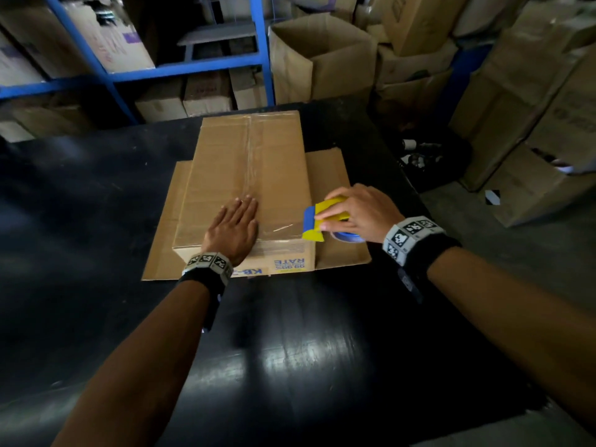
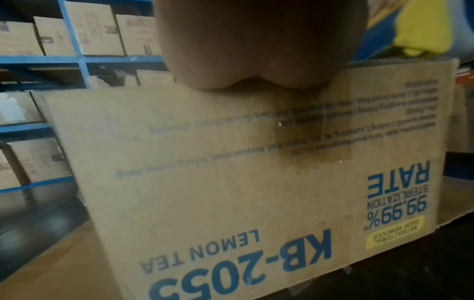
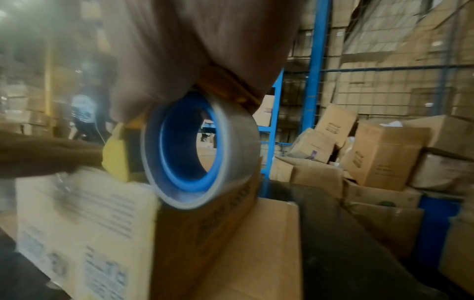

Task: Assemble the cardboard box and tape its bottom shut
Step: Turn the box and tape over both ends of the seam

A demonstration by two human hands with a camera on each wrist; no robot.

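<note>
Clearly light and hollow, the cardboard box (image 1: 245, 188) sits bottom-up on the black table (image 1: 80, 221), so I keep my left hand (image 1: 233, 225) flat-fingered on top while my right hand (image 1: 354, 211) grips the tape dispenser (image 1: 324, 217) at its near corner.

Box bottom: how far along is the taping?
Done: the box stands assembled, bottom up, with clear tape along the centre seam and over the near edge. In hand: the left hand presses flat on the top while the right hand grips the tape dispenser at the near right edge, a cross strip stretched there. Left: finishing and cutting that strip.
</note>
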